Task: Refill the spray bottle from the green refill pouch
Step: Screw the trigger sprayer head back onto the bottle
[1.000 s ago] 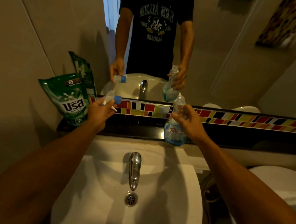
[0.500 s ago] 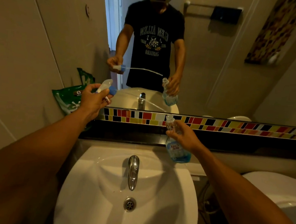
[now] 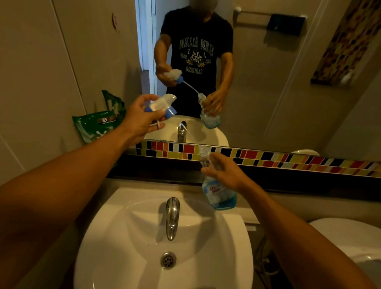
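Note:
My right hand (image 3: 225, 173) grips the neck of a clear spray bottle (image 3: 218, 194) with a little blue liquid at its bottom, tilted over the back right of the sink. My left hand (image 3: 140, 119) holds the white and blue trigger head (image 3: 161, 106) raised to the left. Its thin dip tube (image 3: 189, 132) slants down toward the bottle's open mouth. The green refill pouch (image 3: 93, 124) leans against the left wall on the dark ledge, partly hidden by my left forearm.
A white basin (image 3: 126, 266) with a chrome tap (image 3: 171, 217) and drain lies below my arms. A dark ledge (image 3: 320, 183) and coloured tile strip run under the mirror. A white toilet (image 3: 350, 239) stands at the right.
My left hand has lifted the trigger head up and away from the bottle, drawing the dip tube out. The bottle in my right hand has tilted and come lower over the sink.

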A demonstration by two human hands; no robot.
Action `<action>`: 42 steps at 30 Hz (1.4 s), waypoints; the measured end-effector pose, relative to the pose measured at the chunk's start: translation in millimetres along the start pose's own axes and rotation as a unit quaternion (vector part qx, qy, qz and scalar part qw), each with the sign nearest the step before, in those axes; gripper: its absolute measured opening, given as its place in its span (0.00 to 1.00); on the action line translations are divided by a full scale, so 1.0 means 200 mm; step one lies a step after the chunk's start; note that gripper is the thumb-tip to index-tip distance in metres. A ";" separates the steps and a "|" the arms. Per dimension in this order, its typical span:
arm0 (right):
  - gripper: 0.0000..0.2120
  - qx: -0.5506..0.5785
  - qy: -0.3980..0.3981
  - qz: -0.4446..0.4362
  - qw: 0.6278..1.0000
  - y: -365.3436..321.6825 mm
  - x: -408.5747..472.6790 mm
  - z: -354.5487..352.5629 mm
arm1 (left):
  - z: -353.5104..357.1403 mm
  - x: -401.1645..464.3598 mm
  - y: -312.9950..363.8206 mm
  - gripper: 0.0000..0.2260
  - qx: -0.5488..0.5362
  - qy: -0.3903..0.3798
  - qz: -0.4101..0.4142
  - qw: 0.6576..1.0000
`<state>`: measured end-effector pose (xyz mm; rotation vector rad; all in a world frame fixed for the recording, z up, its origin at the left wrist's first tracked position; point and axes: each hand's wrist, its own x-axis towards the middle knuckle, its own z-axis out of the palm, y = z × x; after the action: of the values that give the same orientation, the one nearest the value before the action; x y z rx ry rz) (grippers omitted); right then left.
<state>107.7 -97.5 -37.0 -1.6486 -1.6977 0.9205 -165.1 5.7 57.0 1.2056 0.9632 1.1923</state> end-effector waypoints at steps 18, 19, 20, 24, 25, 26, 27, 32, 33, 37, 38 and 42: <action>0.20 0.087 0.000 -0.027 0.996 -0.19 -0.01 0.09 | 0.22 -0.16 -0.18 0.20 0.134 -0.118 0.048 0.983; 0.19 0.085 -0.004 -0.029 0.996 -0.19 -0.01 0.09 | 0.22 -0.16 -0.19 0.20 0.132 -0.115 0.048 0.983; 0.18 0.083 -0.007 -0.029 0.996 -0.19 -0.01 0.09 | 0.22 -0.16 -0.19 0.20 0.132 -0.111 0.050 0.984; 0.15 0.096 -0.015 -0.024 0.995 -0.23 -0.03 0.09 | 0.24 -0.16 -0.19 0.20 0.131 -0.094 0.064 0.985; 0.15 0.100 -0.016 -0.022 0.995 -0.24 -0.03 0.08 | 0.24 -0.17 -0.19 0.21 0.129 -0.088 0.072 0.985; 0.15 0.104 -0.017 -0.021 0.994 -0.25 -0.03 0.08 | 0.25 -0.17 -0.19 0.22 0.127 -0.082 0.081 0.985; 0.16 0.107 -0.017 -0.022 0.994 -0.26 -0.02 0.09 | 0.25 -0.17 -0.18 0.23 0.121 -0.075 0.092 0.985; 0.18 0.109 -0.004 -0.019 0.994 -0.32 0.00 0.11 | 0.29 -0.19 -0.18 0.23 0.095 -0.035 0.151 0.983; 0.18 0.107 -0.001 -0.018 0.994 -0.33 0.00 0.11 | 0.30 -0.19 -0.17 0.23 0.096 -0.028 0.158 0.982; 0.20 0.119 0.010 -0.016 0.993 -0.35 0.02 0.12 | 0.29 -0.18 -0.15 0.23 0.116 -0.018 0.173 0.978; 0.20 0.121 0.014 -0.018 0.992 -0.35 0.03 0.12 | 0.29 -0.18 -0.15 0.23 0.124 -0.013 0.176 0.976; 0.24 0.107 0.042 -0.025 0.993 -0.37 0.05 0.13 | 0.29 -0.16 -0.13 0.23 0.132 -0.011 0.187 0.973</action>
<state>41.7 -89.0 7.1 -1.4764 -1.5208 0.9590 -110.1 -33.5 38.2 1.6643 0.9233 1.3668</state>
